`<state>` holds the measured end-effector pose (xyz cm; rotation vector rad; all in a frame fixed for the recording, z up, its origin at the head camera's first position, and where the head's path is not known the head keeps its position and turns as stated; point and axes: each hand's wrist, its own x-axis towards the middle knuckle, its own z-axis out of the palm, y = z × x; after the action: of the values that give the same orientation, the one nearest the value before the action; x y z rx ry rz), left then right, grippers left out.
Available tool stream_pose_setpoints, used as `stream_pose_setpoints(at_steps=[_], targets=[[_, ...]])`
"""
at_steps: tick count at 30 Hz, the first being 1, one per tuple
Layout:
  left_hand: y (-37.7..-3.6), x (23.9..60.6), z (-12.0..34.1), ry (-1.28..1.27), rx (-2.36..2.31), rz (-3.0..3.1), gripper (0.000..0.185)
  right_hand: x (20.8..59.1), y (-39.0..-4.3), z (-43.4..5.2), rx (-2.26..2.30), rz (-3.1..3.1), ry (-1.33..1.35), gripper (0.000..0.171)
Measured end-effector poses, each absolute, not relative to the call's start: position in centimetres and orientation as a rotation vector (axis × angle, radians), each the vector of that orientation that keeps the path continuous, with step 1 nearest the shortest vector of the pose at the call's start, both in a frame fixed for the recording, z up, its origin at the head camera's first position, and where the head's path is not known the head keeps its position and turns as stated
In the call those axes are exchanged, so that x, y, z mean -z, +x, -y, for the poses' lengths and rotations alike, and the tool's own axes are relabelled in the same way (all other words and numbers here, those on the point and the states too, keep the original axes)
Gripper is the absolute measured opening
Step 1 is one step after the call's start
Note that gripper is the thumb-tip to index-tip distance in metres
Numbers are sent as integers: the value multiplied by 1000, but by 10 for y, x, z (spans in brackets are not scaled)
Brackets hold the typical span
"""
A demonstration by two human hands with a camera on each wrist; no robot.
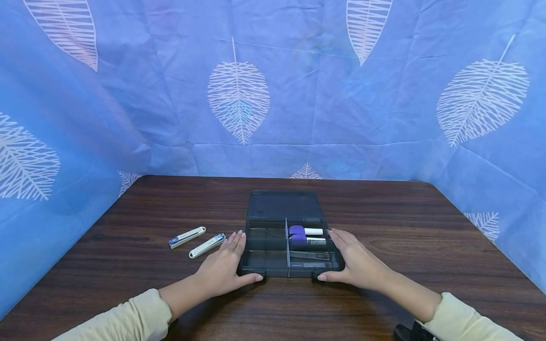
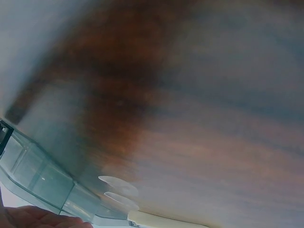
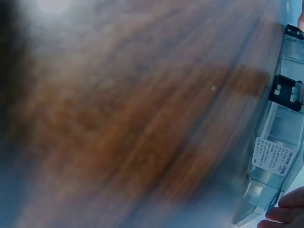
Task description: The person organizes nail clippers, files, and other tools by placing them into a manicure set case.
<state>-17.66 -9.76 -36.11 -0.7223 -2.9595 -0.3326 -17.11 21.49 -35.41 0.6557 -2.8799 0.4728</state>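
Wooden table (image 1: 384, 213): flat, relaxed left hand (image 1: 222, 267) and right hand (image 1: 358, 265) flank organizer box (image 1: 266, 246); only right-wrist view shows its label.

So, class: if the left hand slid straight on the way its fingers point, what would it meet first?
The left hand probably meets nothing: its fingers run alongside the box, over bare table, though depth is unclear.

- A dark wood-grain table (image 1: 384, 303) fills the near scene.
- Blue cloth with white leaf prints (image 1: 298, 94) hangs far, left and right.
- Light seems even, perhaps from overhead.
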Motion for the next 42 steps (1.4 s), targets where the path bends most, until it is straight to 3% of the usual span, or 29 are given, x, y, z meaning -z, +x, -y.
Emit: stream_pose_setpoints(at_steps=[12,20,42], targets=[[-178,357,104,-756,372,2978,100,355,-171,-215,-461,2916,632,103],[-177,353,128,-771,395,2875,93,351,-172,-216,-447,2931,655,103],[-198,360,191,-560,533,2861,40,353,-171,-216,-424,2947,666,102]])
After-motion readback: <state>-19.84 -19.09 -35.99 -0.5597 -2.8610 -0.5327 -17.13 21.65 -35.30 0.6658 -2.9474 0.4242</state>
